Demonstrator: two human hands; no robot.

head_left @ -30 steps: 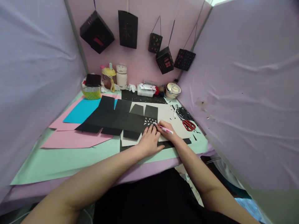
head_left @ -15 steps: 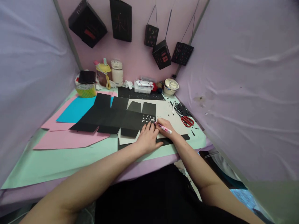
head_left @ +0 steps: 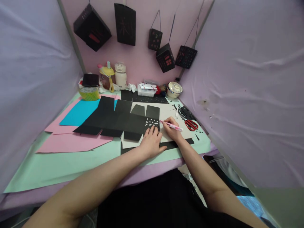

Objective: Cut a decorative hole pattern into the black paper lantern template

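On the pale green tabletop (head_left: 99, 164), black cut card (head_left: 111, 122): light, moderately stiff, probably fragile at pierced corner; best held on solid panel. Left hand (head_left: 151, 143) flat on it. Right hand (head_left: 173, 129), just beside, pinches pink-and-white pen-like tool (head_left: 174, 126).

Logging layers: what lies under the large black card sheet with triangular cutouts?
Under the large black card sheet, parts of a flat whitish board, a blue paper sheet and pink paper show; the rest is covered.
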